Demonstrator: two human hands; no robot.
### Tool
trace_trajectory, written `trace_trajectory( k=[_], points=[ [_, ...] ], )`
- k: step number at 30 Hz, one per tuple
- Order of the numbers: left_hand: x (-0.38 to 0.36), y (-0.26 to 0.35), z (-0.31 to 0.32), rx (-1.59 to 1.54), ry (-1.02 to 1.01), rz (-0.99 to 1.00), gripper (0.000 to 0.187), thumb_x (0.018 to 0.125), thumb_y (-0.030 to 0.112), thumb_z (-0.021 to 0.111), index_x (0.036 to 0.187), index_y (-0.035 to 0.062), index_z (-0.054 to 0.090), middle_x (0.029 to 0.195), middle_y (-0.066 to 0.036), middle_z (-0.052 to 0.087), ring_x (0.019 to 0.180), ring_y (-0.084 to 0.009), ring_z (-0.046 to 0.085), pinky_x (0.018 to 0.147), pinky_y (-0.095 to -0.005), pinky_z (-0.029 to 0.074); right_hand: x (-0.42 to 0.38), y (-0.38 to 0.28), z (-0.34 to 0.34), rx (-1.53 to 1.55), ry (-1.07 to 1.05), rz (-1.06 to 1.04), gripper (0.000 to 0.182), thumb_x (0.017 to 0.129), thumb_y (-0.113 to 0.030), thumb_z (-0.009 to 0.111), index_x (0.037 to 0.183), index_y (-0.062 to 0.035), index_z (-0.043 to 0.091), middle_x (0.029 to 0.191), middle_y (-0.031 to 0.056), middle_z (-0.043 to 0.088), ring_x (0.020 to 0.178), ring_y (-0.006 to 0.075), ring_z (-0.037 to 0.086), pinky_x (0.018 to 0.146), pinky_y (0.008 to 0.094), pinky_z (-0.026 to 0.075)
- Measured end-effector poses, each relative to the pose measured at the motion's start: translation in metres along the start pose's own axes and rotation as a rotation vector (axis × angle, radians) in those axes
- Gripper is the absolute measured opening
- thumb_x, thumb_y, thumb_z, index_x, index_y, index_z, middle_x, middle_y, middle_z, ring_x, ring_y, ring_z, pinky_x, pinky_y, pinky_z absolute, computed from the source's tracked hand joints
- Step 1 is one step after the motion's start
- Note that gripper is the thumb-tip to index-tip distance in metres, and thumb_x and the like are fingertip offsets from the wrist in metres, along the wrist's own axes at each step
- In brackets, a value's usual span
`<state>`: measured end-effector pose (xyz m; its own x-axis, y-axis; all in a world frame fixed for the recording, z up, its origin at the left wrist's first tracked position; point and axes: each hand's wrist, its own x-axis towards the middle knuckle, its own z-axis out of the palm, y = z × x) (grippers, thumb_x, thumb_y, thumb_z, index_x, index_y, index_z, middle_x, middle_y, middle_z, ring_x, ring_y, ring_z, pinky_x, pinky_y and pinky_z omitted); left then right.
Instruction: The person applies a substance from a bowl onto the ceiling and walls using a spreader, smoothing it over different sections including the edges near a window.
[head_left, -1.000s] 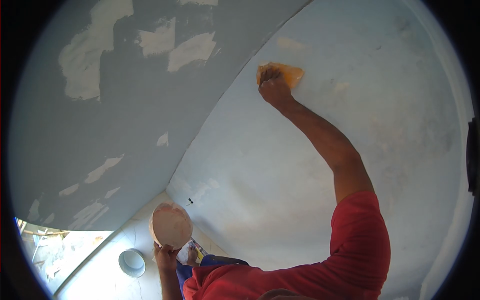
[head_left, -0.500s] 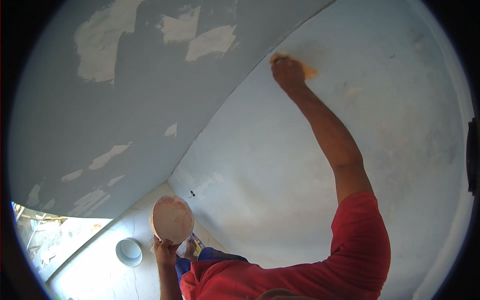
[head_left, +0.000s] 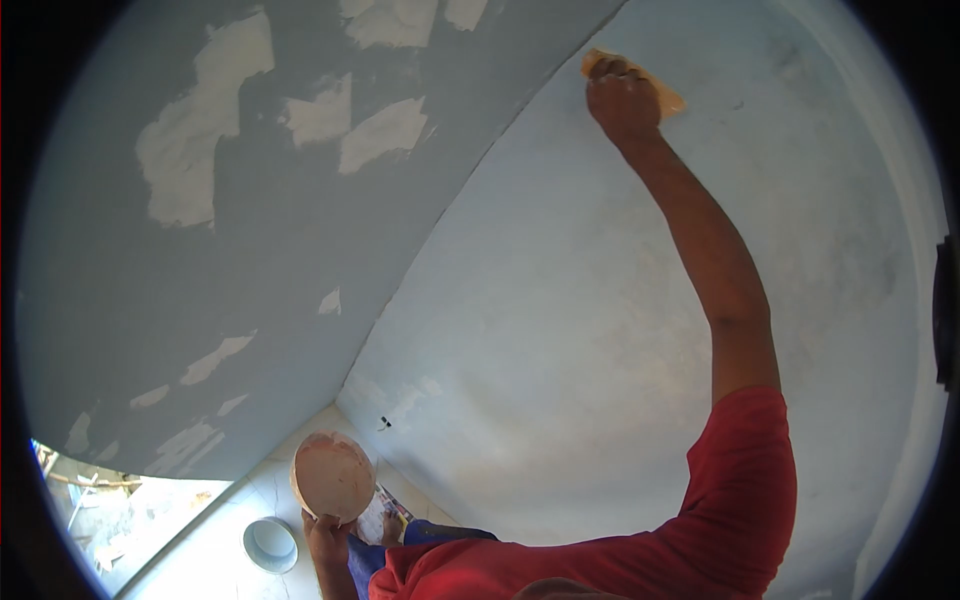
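Head view: we clench flat orange spreader [head_left: 671, 100] in right hand [head_left: 622, 105] at pale-blue wall [head_left: 560, 300], left hand [head_left: 326, 540] pinching round pinkish bowl [head_left: 334, 475].

Pale open bucket [head_left: 270, 546] on light veined floor [head_left: 205, 565]; small dark fitting [head_left: 385, 422] farther right; jumbled debris [head_left: 105, 515] at lower left.

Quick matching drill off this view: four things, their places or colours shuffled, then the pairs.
1. flat orange tool
2. round container
3. bucket
4. sleeve

A. standing on the floor
B. red
C. held in the right hand
D. held in the left hand

Pairs: 1-C; 2-D; 3-A; 4-B
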<state>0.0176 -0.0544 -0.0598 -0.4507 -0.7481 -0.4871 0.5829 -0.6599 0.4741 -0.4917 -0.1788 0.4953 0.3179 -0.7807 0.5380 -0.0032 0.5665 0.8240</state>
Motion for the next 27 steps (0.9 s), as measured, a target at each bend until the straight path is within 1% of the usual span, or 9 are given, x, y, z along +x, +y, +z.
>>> trace_trajectory(
  k=[4,6,7,12,14,15,17,21,27],
  points=[
    [0.0,0.015,0.006,0.049,-0.003,-0.011,0.074,0.069,-0.001,0.05,0.14,0.0014,0.031,0.125,-0.024,0.048,0.109,-0.0398,0.06,0.08,-0.0495,0.061,0.001,0.004,0.013,-0.002,-0.009,0.027,0.041,0.081,-0.017,0.059,0.112,0.0079,0.067,0.105,0.0294,0.068,0.081,0.0391,0.07,0.063,0.0463,0.055],
    [-0.005,0.024,0.016,0.05,-0.042,-0.03,0.073,0.069,-0.001,0.05,0.139,0.0007,0.032,0.125,-0.024,0.048,0.109,-0.0401,0.06,0.081,-0.05,0.061,-0.011,0.001,0.023,0.004,0.071,0.08,0.044,0.083,-0.017,0.055,0.117,0.0097,0.064,0.116,0.0355,0.063,0.097,0.0484,0.066,0.074,0.0554,0.053],
    [-0.005,0.029,0.023,0.064,-0.053,-0.039,0.073,0.069,-0.001,0.05,0.139,0.0007,0.032,0.125,-0.024,0.048,0.109,-0.0401,0.06,0.081,-0.05,0.061,-0.023,-0.016,0.023,0.033,-0.064,0.074,0.048,0.085,-0.018,0.052,0.122,0.0116,0.06,0.123,0.0381,0.058,0.107,0.0542,0.061,0.079,0.0607,0.051],
    [-0.024,0.039,0.019,-0.026,-0.147,-0.018,0.071,0.069,-0.002,0.049,0.138,0.0003,0.034,0.128,-0.025,0.047,0.112,-0.0408,0.059,0.081,-0.0503,0.061,-0.029,-0.045,-0.056,0.261,-0.189,-0.03,0.037,0.08,-0.019,0.058,0.103,0.0077,0.07,0.101,0.03,0.069,0.09,0.0412,0.069,0.068,0.0565,0.054],
    [-0.033,0.034,0.009,-0.057,-0.136,0.005,0.072,0.069,-0.002,0.049,0.139,0.0003,0.034,0.129,-0.024,0.047,0.112,-0.0404,0.059,0.082,-0.0501,0.061,-0.024,-0.022,-0.073,0.451,-0.279,0.01,0.025,0.078,-0.018,0.06,0.088,-0.0002,0.073,0.081,0.018,0.071,0.075,0.03,0.071,0.058,0.0487,0.055],
    [-0.033,0.031,0.008,-0.071,-0.142,0.026,0.072,0.069,-0.003,0.049,0.139,0.0003,0.034,0.13,-0.024,0.047,0.112,-0.04,0.059,0.082,-0.05,0.061,-0.018,-0.009,-0.065,0.343,-0.194,0.049,0.016,0.077,-0.017,0.06,0.082,-0.0066,0.071,0.07,0.0098,0.068,0.065,0.025,0.069,0.052,0.0424,0.055],
    [-0.029,0.023,0.003,-0.043,-0.086,0.026,0.072,0.069,-0.002,0.049,0.139,0.0003,0.034,0.129,-0.024,0.048,0.111,-0.0396,0.059,0.082,-0.0496,0.061,-0.003,0.012,-0.032,0.2,0.118,0.151,0.017,0.08,-0.017,0.06,0.079,-0.0049,0.071,0.068,0.008,0.066,0.065,0.0258,0.07,0.053,0.0423,0.056],
    [-0.024,0.017,0.007,0.029,0.01,0.004,0.071,0.07,-0.002,0.05,0.139,0.0006,0.034,0.125,-0.024,0.051,0.108,-0.0393,0.062,0.081,-0.0484,0.061,0.019,0.026,0.017,0.304,-0.201,0.17,0.016,0.084,-0.017,0.06,0.084,-0.0064,0.072,0.077,0.0107,0.071,0.072,0.025,0.072,0.059,0.0413,0.058],
    [-0.018,0.022,0.001,0.011,-0.045,-0.014,0.07,0.071,-0.001,0.05,0.139,0.0006,0.034,0.124,-0.024,0.052,0.107,-0.0389,0.062,0.079,-0.0472,0.062,-0.027,-0.032,-0.019,0.39,-0.34,-0.015,0.018,0.083,-0.018,0.059,0.086,-0.0074,0.074,0.08,0.01,0.073,0.078,0.0262,0.072,0.065,0.0431,0.057]
  ],
)
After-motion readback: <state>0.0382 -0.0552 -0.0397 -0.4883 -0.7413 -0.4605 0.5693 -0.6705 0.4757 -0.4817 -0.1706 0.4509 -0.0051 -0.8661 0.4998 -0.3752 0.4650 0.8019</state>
